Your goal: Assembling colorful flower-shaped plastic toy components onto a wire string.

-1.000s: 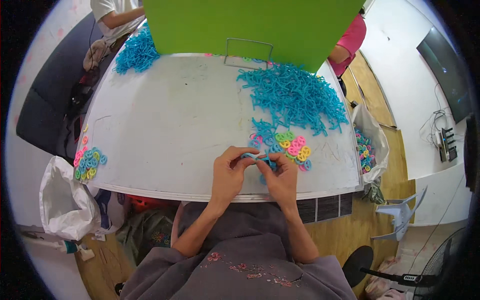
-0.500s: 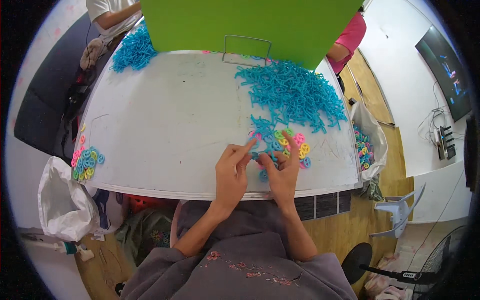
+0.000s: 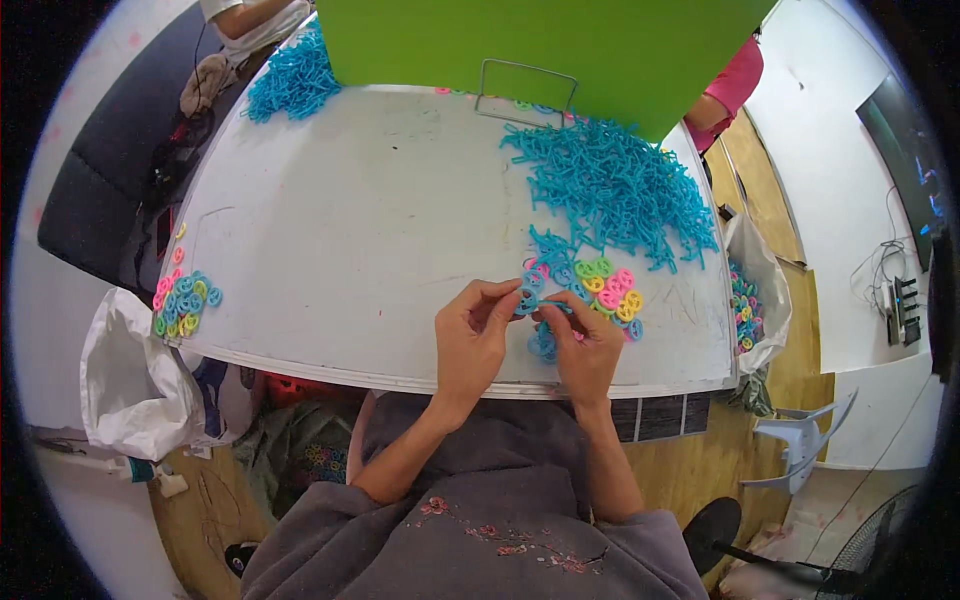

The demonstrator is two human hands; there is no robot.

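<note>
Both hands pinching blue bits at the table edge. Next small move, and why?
Probably press the blue ring and blue stick together: left hand and right hand each pinch one, tips nearly touching, above the small ring pile.

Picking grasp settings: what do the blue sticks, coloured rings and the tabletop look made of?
Blue sticks: likely moulded plastic, uniform saturated colour, rigid. Coloured rings: same look, bright pastel plastic. Tabletop: smooth white board, matte and scuffed; laminate or painted, cannot tell.
</note>
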